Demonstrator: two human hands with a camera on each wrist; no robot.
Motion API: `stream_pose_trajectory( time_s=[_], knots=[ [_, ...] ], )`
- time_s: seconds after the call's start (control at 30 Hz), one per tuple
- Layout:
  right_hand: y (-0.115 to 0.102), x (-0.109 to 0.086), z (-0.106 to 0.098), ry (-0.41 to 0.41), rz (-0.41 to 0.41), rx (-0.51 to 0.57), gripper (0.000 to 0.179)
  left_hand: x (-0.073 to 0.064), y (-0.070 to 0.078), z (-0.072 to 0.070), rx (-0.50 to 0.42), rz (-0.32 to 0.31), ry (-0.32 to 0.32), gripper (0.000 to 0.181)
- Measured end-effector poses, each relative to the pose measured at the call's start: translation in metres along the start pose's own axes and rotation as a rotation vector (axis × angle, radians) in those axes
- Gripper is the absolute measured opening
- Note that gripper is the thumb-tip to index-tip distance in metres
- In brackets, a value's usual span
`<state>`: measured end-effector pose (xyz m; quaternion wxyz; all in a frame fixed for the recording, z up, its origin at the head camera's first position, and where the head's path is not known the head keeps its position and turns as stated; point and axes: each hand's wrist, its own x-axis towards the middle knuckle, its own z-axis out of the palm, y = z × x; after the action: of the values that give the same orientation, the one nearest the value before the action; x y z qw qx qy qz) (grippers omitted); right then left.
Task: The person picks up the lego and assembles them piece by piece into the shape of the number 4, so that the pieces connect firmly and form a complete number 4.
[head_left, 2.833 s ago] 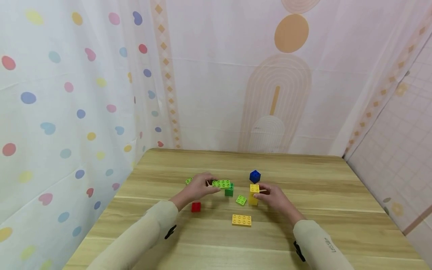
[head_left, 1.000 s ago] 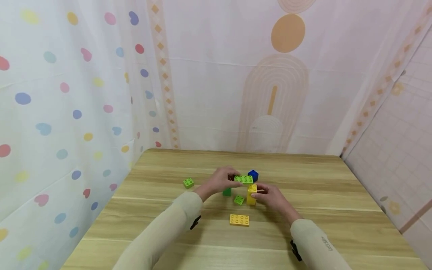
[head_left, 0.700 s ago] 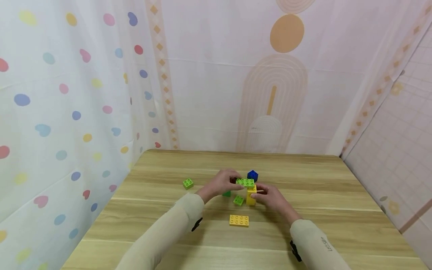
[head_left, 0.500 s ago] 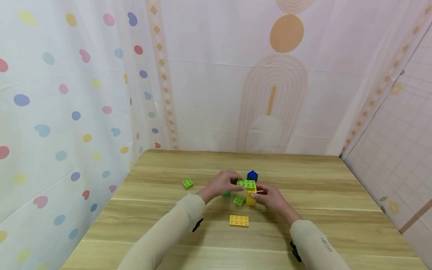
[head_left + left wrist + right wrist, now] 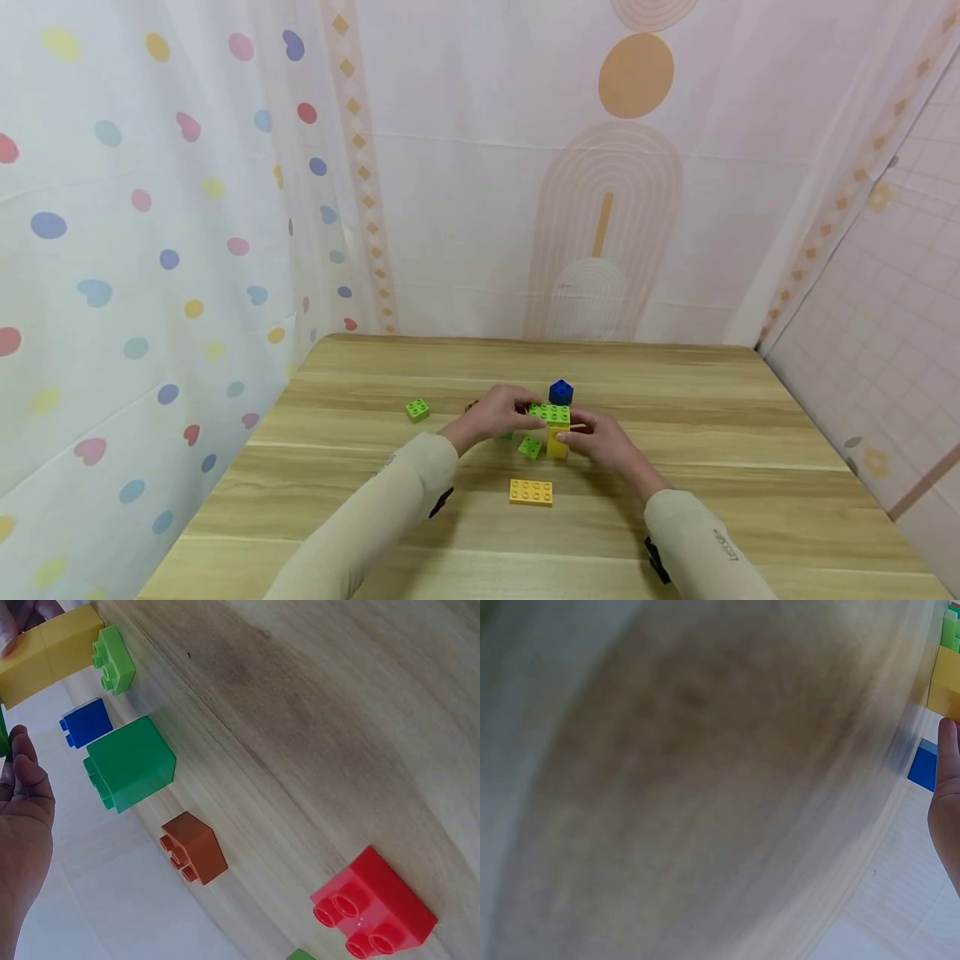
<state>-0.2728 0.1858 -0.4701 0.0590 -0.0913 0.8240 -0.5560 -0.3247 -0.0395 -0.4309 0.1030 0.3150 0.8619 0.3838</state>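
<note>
My left hand (image 5: 495, 412) pinches one end of a long lime-green building brick (image 5: 551, 415). The brick's other end lies over the top of a yellow stack (image 5: 557, 443) of toy bricks; whether the studs are fully pressed in I cannot tell. From the right, my right hand (image 5: 611, 446) grips the upright stack between thumb and fingers. A small lime brick (image 5: 530, 447) sits on the table just left of the stack. Behind stands a blue brick (image 5: 561, 392). A dark green block (image 5: 135, 761) shows in the left wrist view, mostly covered by my left hand in the head view.
A flat yellow brick (image 5: 531, 492) lies nearer the front of the wooden table (image 5: 675, 383). Another lime brick (image 5: 417, 409) rests at the left. The left wrist view also shows a brown brick (image 5: 195, 849) and a red brick (image 5: 375, 904). Curtains hang behind and beside the table.
My left hand has carried the long lime brick rightward from over the dark green block, then lowered it onto the yellow stack. My right hand has kept hold of the stack.
</note>
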Motion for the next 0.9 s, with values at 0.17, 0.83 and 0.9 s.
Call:
stream_pose_trajectory(
  time_s=[0.17,0.83,0.9],
  knots=[
    [-0.0014,-0.0006,0.0005,0.006,0.004,-0.016,0.036,0.0002,0.0001,-0.0003,-0.003,0.012,-0.026,0.032],
    [-0.0031,-0.0009,0.0014,0.019,0.029,-0.053,0.038,0.0011,0.0086,-0.0025,0.008,-0.054,-0.059,0.03],
    [-0.0046,-0.0012,0.0017,0.013,0.029,-0.061,0.039,0.0007,0.0096,-0.0033,0.012,-0.052,-0.066,0.03]
  ],
)
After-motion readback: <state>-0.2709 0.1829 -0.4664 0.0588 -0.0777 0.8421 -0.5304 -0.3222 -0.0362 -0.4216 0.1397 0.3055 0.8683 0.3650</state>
